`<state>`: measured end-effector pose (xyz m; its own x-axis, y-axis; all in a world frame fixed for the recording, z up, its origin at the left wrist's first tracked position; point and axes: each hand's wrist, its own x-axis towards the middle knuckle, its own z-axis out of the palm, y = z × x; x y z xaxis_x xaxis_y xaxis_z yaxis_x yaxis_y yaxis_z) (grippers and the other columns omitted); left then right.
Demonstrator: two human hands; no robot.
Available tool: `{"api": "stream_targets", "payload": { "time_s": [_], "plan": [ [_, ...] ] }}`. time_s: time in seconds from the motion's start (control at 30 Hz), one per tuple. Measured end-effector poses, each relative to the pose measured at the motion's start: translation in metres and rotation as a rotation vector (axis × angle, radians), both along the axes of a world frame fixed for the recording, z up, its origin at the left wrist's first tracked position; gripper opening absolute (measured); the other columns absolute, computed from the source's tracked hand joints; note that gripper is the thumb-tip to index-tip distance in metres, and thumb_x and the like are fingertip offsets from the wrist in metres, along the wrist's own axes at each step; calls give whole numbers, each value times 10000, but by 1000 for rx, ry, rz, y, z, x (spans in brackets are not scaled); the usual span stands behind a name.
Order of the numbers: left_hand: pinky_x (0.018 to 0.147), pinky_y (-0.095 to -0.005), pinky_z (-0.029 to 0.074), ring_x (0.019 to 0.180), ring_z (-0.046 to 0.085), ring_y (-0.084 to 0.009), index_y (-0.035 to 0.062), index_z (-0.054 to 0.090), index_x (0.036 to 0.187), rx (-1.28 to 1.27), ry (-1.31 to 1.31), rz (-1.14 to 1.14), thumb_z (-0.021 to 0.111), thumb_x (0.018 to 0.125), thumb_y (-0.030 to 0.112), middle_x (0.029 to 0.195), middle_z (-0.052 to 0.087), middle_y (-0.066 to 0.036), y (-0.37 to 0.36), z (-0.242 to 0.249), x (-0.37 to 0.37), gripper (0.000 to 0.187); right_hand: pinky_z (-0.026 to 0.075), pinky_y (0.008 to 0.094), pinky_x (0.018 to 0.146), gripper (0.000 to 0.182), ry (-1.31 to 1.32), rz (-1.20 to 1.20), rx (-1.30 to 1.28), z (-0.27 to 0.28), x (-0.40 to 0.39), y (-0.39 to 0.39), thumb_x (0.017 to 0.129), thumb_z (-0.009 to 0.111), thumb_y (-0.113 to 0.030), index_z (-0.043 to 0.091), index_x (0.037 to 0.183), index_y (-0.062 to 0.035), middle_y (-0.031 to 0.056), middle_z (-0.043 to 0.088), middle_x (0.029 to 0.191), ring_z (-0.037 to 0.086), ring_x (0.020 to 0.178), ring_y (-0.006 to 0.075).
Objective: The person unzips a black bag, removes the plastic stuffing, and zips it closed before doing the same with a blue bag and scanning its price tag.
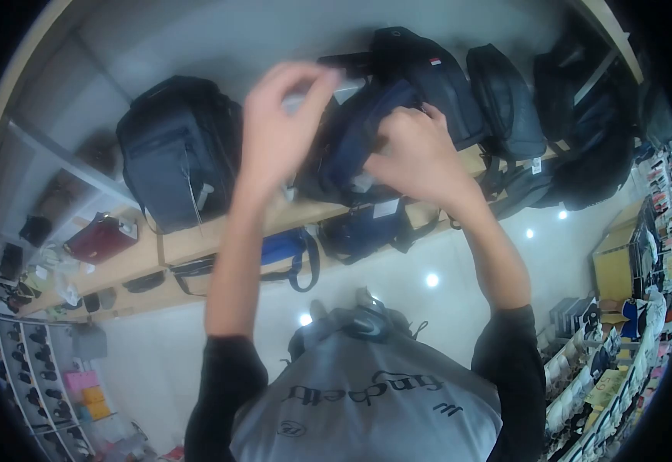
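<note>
My left hand (286, 119) is raised at the upper centre, blurred, with thumb and fingers curled together beside the dark blue bag. Whether anything is between its fingertips cannot be made out. My right hand (417, 158) is closed on the right side of the dark blue bag (346, 146), which stands on the wooden shelf (270, 229). A small pale thing (361, 183) shows under my right hand. Behind the bag is a larger black backpack (421, 65) with a small red and white tag.
A black backpack (168, 158) stands left; another (505, 100) stands right. A blue bag (284, 246) and a navy bag (363, 231) are lower. A dark red bag (101, 239) sits far left. Shoe racks (40, 377) and packed shelves (613, 377) flank the pale floor (159, 346).
</note>
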<state>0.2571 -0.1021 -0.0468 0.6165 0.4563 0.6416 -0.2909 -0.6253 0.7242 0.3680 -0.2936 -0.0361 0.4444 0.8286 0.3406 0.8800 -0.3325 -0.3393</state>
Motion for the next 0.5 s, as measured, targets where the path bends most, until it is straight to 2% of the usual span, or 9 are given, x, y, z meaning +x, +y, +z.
{"api": "stream_targets", "payload": {
  "time_s": [0.03,0.1,0.17,0.2,0.3,0.37,0.4,0.5],
  "plan": [
    [934,-334,587,976,729,-163,-40,822,1158,33,-120,112,814,1073,78,1065,793,-98,-12,-14,-19,146,393,707,1264,226,-10,-27,-2,4,-3,2,833,826,-240,836,856,-15,214,818,976,785,1049,430],
    [888,-333,577,946,717,-172,-27,795,1142,120,-100,258,883,980,31,1048,768,-83,-54,-40,-56,193,385,719,1266,244,-62,-38,4,6,-7,4,857,812,-261,844,863,-19,208,818,944,786,1034,432],
    [878,-341,568,938,691,-181,-4,778,1182,164,-80,282,950,898,33,1082,740,-70,-81,-56,-61,334,380,726,1269,264,-107,-10,10,5,-10,5,881,797,-279,850,870,-20,200,817,923,787,1022,434],
    [886,-337,566,961,682,-192,18,757,1264,208,-78,295,988,857,49,1165,719,-84,-81,-66,-58,469,379,727,1271,274,-125,26,9,4,-12,2,894,789,-285,852,874,-19,194,817,918,787,1019,436],
    [907,-339,567,1006,685,-199,22,731,1341,11,-98,369,990,859,47,1234,707,-110,-85,-76,-56,548,376,715,1290,303,-96,120,-19,13,-15,-6,993,751,-314,872,939,-41,136,831,931,789,1034,395],
    [882,-316,577,935,699,-166,9,718,1401,50,-73,348,952,896,-9,1271,703,-119,-80,-71,-57,557,383,703,1293,300,-26,182,-41,22,-18,-13,1033,736,-317,887,990,-62,115,840,952,790,1038,373],
    [869,-307,579,907,698,-153,7,720,1410,56,-64,336,939,907,-26,1271,702,-118,-77,-70,-58,550,401,695,1284,297,-43,218,43,15,-16,-15,1061,743,-344,900,1053,-92,85,852,961,798,963,356],
    [783,-279,592,843,712,-119,-10,717,1455,39,-66,330,888,952,-67,1311,708,-136,-68,-75,-56,535,443,647,1254,281,43,243,43,22,-21,-21,1047,777,-339,901,1068,-87,104,859,966,800,892,354]
  ]
}}
